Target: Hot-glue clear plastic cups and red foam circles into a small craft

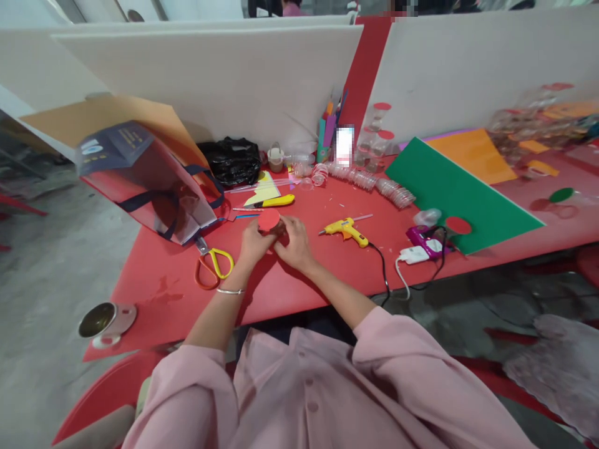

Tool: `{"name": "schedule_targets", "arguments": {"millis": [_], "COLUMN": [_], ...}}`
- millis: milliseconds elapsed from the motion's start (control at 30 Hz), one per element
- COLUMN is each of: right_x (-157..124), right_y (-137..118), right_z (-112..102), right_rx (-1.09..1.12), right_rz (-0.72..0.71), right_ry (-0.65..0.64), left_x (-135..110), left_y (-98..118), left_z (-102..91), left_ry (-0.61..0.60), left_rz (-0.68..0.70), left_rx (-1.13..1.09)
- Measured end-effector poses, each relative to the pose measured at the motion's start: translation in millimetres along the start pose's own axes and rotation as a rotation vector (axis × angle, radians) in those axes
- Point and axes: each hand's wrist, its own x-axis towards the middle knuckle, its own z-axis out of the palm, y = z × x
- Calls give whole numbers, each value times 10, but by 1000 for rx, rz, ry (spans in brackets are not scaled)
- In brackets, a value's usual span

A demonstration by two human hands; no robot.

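Between my two hands is a small cup topped with a red paper disc (269, 219); its body is mostly hidden by my fingers. My left hand (253, 244) is closed round its left side, the thumb near the front. My right hand (296, 244) curls against the right side, fingertips pressed on it. Just beyond the hands lies a yellow utility knife (277, 201). Scissors (214, 265) with orange and yellow handles rest left of my left wrist. To the right of my right hand is a yellow glue gun (346, 231) with a glue stick in its back.
A paper bag (154, 181) stands at the left, near a black plastic bag (231, 161). Nested clear cups (369, 179) lie behind the glue gun. A green board (461, 196) leans at right beside a purple power strip (433, 243). A mug (119, 319) sits on the front-left corner.
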Motion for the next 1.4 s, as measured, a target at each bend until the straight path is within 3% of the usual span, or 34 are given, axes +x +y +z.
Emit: {"name": "schedule_targets", "arguments": {"millis": [200, 300, 400, 533, 933, 1400], "right_x": [540, 583, 567, 573, 605, 573], "right_y": [134, 274, 424, 518, 367, 431], "right_z": [298, 403, 450, 439, 349, 473], "right_rx": [11, 64, 99, 143, 200, 170], "right_rz": [61, 145, 206, 330, 346, 197], "right_ry": [63, 44, 65, 148, 158, 207], "left_x": [502, 483, 363, 249, 259, 271], "left_y": [62, -10, -79, -121, -96, -32], "left_z": [311, 471, 533, 524, 487, 359], "left_ry": [213, 258, 239, 394, 502, 457], "left_rz": [-19, -130, -71, 0, 74, 43], "left_rx": [-90, -132, -140, -83, -25, 75]}}
